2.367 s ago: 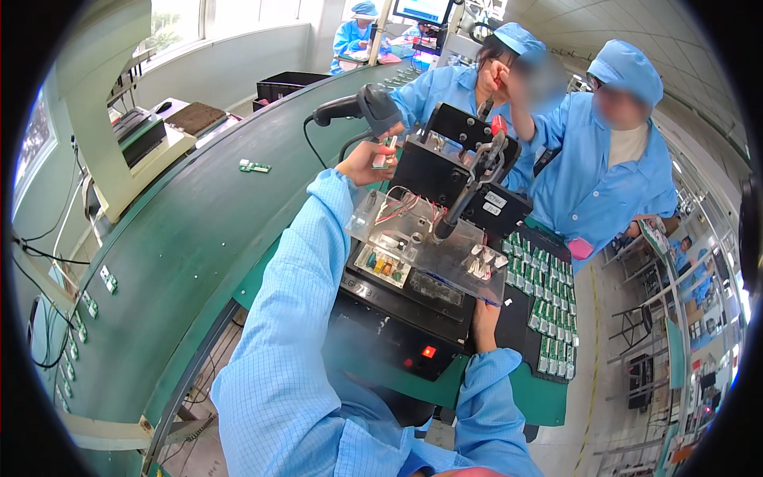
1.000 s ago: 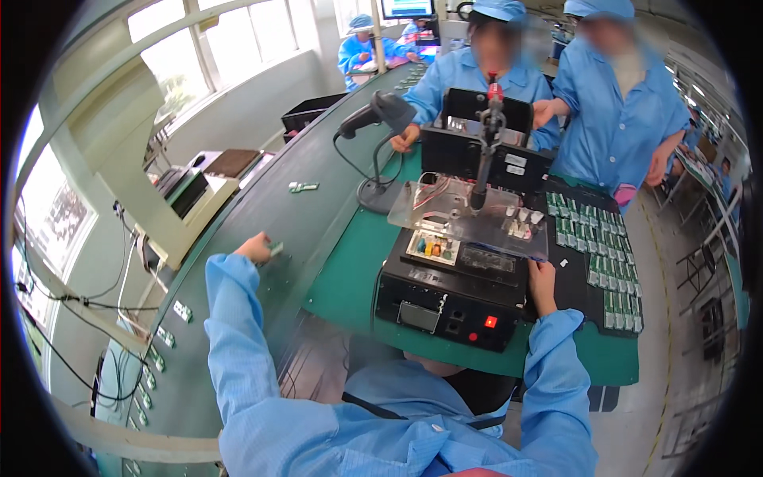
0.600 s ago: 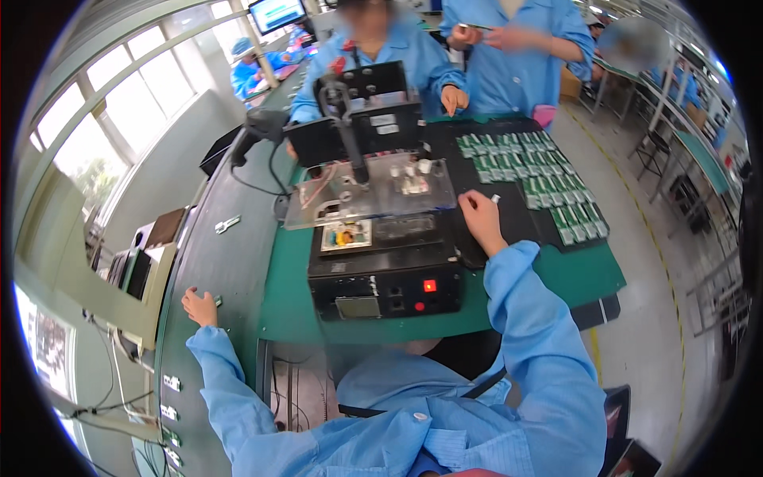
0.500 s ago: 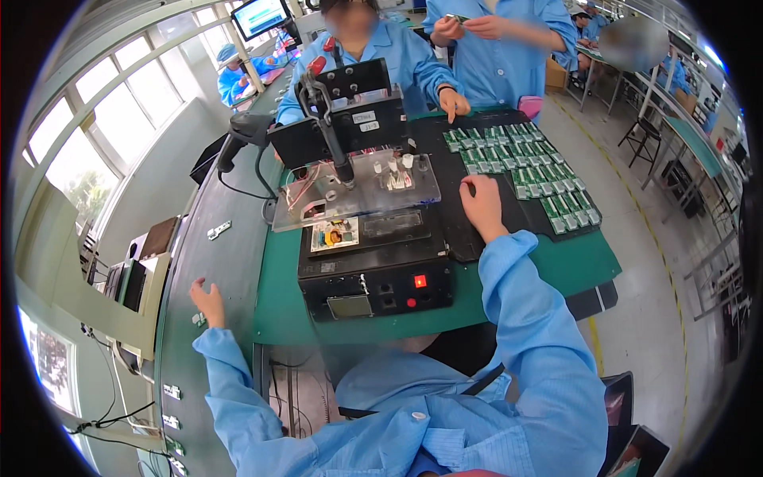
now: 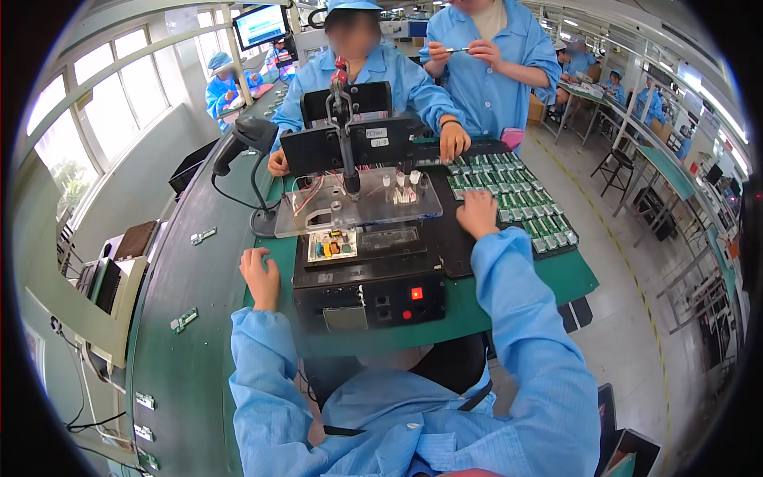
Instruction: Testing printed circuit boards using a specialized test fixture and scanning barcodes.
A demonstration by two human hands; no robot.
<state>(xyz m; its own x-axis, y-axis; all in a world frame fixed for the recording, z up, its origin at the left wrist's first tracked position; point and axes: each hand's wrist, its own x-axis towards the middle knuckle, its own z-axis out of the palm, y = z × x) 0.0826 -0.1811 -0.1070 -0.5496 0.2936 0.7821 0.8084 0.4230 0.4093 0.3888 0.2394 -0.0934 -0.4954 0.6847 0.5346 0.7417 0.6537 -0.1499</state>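
My right hand (image 5: 478, 215) rests at the near left side of the rows of small green circuit boards (image 5: 524, 191), its fingertips bent over the closest boards. Whether it touches one is hidden by the hand. My left hand (image 5: 261, 278) holds nothing visible, its fingers loosely apart over the green bench, just left of the black test box (image 5: 369, 298). On the box sits a circuit board with yellow and orange parts (image 5: 332, 246). Above it is the raised clear plate (image 5: 366, 208) of a lever-clamp fixture, with wires and white posts.
A barcode scanner (image 5: 242, 143) stands left of the fixture. Loose boards lie on the left bench, one of them a small green board (image 5: 184, 319). Opposite, a co-worker's hand (image 5: 455, 141) reaches to the boards' far edge; another person holds a small board (image 5: 457, 50).
My left hand has moved right, from the left bench toward the test box. My right hand has gone forward to the boards. The camera view has shifted slightly.
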